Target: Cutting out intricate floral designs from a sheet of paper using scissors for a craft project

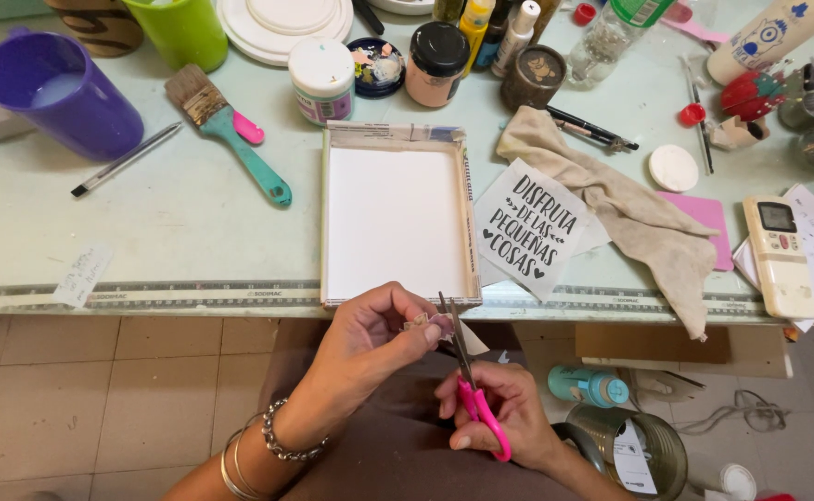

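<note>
Currently my left hand (pixel 370 339) pinches a small thin paper scrap (pixel 423 322); right hand (pixel 504 408) grips pink-handled scissors (pixel 470 390). Scrap looks light, floppy; I'd hold near the cut.

left hand (pixel 370 339) pinching, right hand (pixel 499 408) gripping, wrists close

Soft, even light is filling the view, bright without glare. The desk (pixel 175 223) is showing only faint shadows. Focus is holding sharp at the centre, while wide-angle distortion is bending the edges slightly.
</note>
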